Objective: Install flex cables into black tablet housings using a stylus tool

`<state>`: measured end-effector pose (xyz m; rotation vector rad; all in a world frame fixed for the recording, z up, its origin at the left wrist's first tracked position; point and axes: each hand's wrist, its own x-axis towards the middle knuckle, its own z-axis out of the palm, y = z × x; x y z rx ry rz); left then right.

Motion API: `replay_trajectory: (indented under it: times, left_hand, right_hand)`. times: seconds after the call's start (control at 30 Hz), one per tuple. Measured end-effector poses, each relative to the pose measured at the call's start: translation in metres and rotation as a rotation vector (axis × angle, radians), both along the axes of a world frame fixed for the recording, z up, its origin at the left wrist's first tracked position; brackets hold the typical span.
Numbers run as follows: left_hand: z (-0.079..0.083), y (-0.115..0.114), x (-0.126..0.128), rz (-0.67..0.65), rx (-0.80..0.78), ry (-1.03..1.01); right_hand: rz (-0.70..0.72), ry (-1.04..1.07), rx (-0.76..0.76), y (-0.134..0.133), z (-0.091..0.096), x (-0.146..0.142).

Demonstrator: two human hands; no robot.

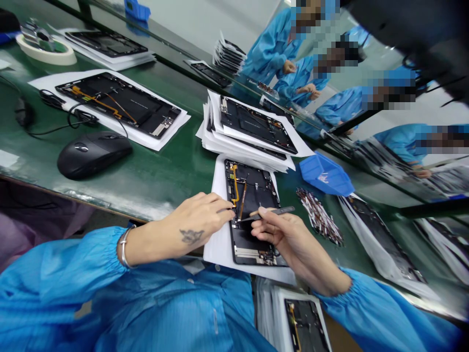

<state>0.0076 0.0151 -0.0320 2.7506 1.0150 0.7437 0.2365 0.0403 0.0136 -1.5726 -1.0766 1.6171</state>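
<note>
Slim tweezers [282, 210] over a flat black shell [249, 239] on white paper [216, 247].
The right hand [284, 232] has its fingers clamped on the tweezers; the left hand [200, 220] bends at the shell's edge, and I cannot tell whether its fingers pinch anything. A blue, angular plastic bin [339, 183] holds small pale pieces [323, 177].

Bright, whitish light falls evenly, with soft shadows. Pale glare washes the front of the green tabletop [161, 178], and a black mouse [93, 154] shines. The left hand [205, 217] and right hand [280, 230] look fairly crisp. Wide-angle distortion stretches the blurry right side; pixel blocks [390, 88] hide background patches; a dark, unfocused shape [414, 32] sits top right.
</note>
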Motion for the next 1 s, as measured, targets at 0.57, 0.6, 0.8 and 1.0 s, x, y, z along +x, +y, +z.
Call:
replay_trajectory:
  times: [0.57, 0.6, 0.8, 1.0]
  left_hand:
    - [-0.0014, 0.0000, 0.0001, 0.006, 0.014, 0.011]
    - [-0.0013, 0.0001, 0.0000, 0.005, 0.010, 0.011]
    - [0.0002, -0.0005, 0.0000, 0.006, -0.015, 0.017]
    - [-0.0010, -0.0001, 0.0002, -0.003, -0.016, 0.008]
  right_hand:
    - [-0.026, 0.003, 0.014, -0.0017, 0.0001, 0.0016]
    - [-0.030, 0.005, 0.011, -0.0017, 0.0005, 0.0011]
    - [-0.053, 0.010, 0.007, -0.0022, 0.0031, -0.0025]
    - [-0.072, 0.010, 0.000, -0.0020, 0.0031, -0.0031]
